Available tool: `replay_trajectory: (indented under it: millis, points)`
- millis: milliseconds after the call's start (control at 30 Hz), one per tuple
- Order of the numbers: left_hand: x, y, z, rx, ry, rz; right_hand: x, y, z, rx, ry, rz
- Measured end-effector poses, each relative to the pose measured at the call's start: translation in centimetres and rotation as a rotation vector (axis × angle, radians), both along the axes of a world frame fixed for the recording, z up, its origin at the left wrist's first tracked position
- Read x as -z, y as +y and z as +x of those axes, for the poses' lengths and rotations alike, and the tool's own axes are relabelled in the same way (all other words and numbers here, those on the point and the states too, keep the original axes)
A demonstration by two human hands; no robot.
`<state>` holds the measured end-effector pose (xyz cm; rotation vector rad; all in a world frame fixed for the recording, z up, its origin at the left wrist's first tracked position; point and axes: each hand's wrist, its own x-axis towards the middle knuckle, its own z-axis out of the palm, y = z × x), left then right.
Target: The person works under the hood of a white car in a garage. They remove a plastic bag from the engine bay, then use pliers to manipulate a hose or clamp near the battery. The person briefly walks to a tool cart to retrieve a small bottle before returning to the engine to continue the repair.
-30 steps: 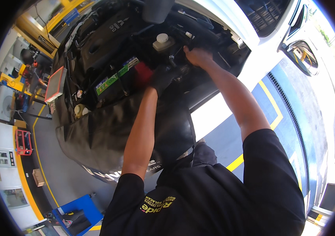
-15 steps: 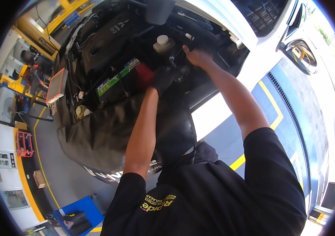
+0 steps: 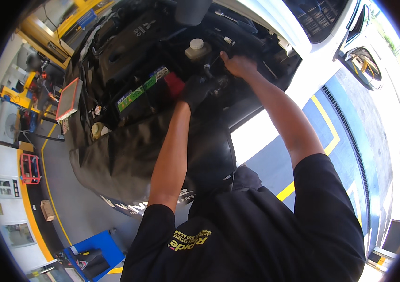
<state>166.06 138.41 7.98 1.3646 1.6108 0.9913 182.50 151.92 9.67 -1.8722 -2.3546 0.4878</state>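
Note:
My left hand (image 3: pixel 194 92), in a dark glove, is down in the engine bay beside a red cover (image 3: pixel 174 84) at the battery's end. Its fingers look curled round something beside a small shiny metal part (image 3: pixel 208 70), but the dark surroundings hide what they hold. To the right, my bare right hand (image 3: pixel 240 66) is closed with the thumb up, near a thin dark rod (image 3: pixel 216 59). What lies inside its grip is hidden. Just beyond both hands stands a pale fluid reservoir (image 3: pixel 195 52) with a white cap. The battery (image 3: pixel 136 96) has a green label.
A black cover (image 3: pixel 157 150) drapes over the car's front edge below my arms. An orange-rimmed air filter (image 3: pixel 69 99) leans at the left of the bay. The white fender (image 3: pixel 256 136) borders the right. A blue cart (image 3: pixel 113 249) stands at lower left.
The view has shifted slightly, so the car sits a little lower and to the right. My right hand has tilted slightly beside the reservoir; my left hand stays by the metal part.

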Motion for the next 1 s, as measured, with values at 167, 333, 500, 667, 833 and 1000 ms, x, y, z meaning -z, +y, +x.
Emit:
replay_trajectory:
  millis: [167,333,500,667,833,1000]
  points:
    - [-1.4,-0.7,0.4,0.042,-0.038,-0.058,0.5,0.7,0.1,0.002,0.026,-0.025]
    - [-0.6,-0.5,-0.2,0.051,-0.034,-0.042,0.2,0.3,-0.2,-0.035,-0.026,0.010]
    - [-2.0,-0.8,0.6,0.068,-0.094,0.010,0.1,0.4,0.1,-0.037,-0.055,0.023]
    - [-0.5,-0.4,0.2,0.023,-0.094,-0.004,0.1,0.9,-0.1,-0.052,-0.004,-0.074]
    - [-0.6,-0.4,0.2,0.024,-0.019,-0.072,1.1,1.0,0.0,-0.032,-0.016,-0.017]
    - [0.5,-0.1,0.2,0.028,-0.102,-0.037,1.2,1.2,0.0,-0.018,-0.009,-0.052]
